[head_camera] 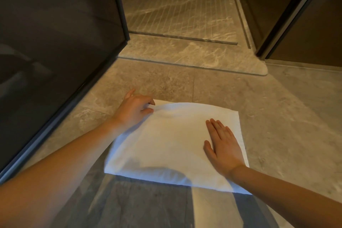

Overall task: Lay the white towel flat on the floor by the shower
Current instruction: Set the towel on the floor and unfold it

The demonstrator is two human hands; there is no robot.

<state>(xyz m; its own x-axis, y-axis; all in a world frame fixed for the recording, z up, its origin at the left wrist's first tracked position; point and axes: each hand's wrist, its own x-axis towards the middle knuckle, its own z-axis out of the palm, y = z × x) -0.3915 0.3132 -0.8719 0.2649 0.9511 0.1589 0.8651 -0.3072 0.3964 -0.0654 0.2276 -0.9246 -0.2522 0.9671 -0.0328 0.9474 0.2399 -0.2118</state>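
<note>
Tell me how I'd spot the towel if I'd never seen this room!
Find the shower beside the dark glass panel, then look at the grey stone floor before it. The white towel lies there, left hand pinching its far corner, right hand pressing flat on it. Unlike the hard stone around it, it is soft white cloth.

Towel (166,144): white woven cloth, matt, with a fine nubbed texture. Floor tiles (277,107): grey stone-look, smooth, low sheen. Shower floor (181,9), far: veined stone, cut with parallel grooves. Glass panel (55,42), left: dark tinted, glossy, reflective. Panel frame (55,120): dark metal, smooth, satin finish.
</note>
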